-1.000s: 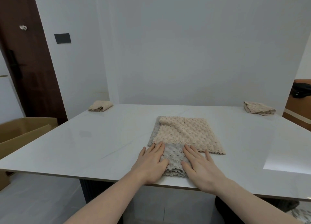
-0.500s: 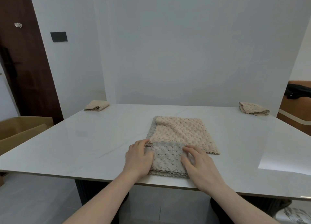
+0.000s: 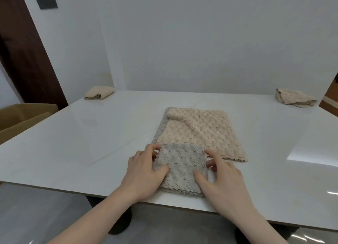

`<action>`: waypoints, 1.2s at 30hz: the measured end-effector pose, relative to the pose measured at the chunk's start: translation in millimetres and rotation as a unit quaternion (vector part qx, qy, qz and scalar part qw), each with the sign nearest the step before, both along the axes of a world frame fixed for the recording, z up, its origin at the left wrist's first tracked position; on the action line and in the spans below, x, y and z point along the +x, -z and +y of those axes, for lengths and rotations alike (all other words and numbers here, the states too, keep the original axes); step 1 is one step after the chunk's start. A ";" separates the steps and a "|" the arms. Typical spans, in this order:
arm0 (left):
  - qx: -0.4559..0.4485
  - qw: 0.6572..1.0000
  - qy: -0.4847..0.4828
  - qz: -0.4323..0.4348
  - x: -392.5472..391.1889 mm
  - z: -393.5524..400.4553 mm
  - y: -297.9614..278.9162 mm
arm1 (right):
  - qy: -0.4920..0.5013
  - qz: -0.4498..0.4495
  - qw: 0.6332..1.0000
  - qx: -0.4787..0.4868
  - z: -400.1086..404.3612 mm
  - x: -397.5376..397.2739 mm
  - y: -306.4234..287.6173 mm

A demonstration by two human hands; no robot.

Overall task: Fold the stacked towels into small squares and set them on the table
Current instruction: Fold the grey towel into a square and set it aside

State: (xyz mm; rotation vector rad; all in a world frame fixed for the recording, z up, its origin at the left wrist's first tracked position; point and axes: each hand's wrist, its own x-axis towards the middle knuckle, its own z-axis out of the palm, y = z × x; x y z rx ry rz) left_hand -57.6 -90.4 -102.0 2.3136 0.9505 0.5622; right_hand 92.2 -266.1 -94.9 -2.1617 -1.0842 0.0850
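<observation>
Your left hand (image 3: 146, 172) and right hand (image 3: 222, 181) clamp opposite side edges of the folded grey towel (image 3: 181, 168) at the near worktop (image 3: 91, 143) edge, directly between them, overlapping the spread beige towel (image 3: 199, 132) just beyond.

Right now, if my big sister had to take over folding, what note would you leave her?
Left hand: grip on the left edge of the grey folded towel, fingers curled round it.
Right hand: grip on its right edge, thumb on top.
The grey folded towel sits at the near edge of the table, overlapping the spread beige towel.
Done: folded towels at the far left corner and far right corner.
Left: set the grey one aside, then fold what is spread out.
</observation>
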 end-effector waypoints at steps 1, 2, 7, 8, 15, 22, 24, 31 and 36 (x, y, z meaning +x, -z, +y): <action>-0.020 1.000 0.008 -0.016 -1.4 0.2 -0.8 | -0.006 0.008 1.000 0.005 -0.5 1.2 -0.5; -0.044 0.998 0.019 -0.038 -3.3 -0.4 -1.5 | -0.010 0.019 1.000 0.012 -1.5 2.0 -0.3; -0.135 0.984 0.050 -0.103 -7.7 -2.7 -6.9 | 0.001 0.086 0.996 0.037 -0.1 9.8 5.6; -0.143 0.983 0.044 -0.104 -8.7 -3.0 -7.8 | 0.007 0.093 0.995 0.027 0.8 10.0 4.3; -0.249 0.967 -0.024 -0.055 1.8 -13.2 -42.6 | 0.021 0.177 0.975 -0.136 18.6 10.7 -36.2; -0.373 0.912 -0.167 -0.038 -9.5 -74.5 -162.0 | -0.026 0.382 0.906 -0.182 -9.1 12.5 -151.1; -0.383 0.904 -0.187 -0.032 -21.7 -93.6 -193.7 | -0.020 0.413 0.893 -0.180 -24.7 12.6 -184.1; -0.435 0.872 -0.216 -0.062 -46.9 -115.6 -246.7 | -0.048 0.454 0.872 -0.176 -26.5 6.1 -240.1; -0.441 0.866 -0.222 -0.078 -66.0 -95.7 -258.4 | -0.068 0.470 0.859 -0.190 6.0 -11.5 -250.6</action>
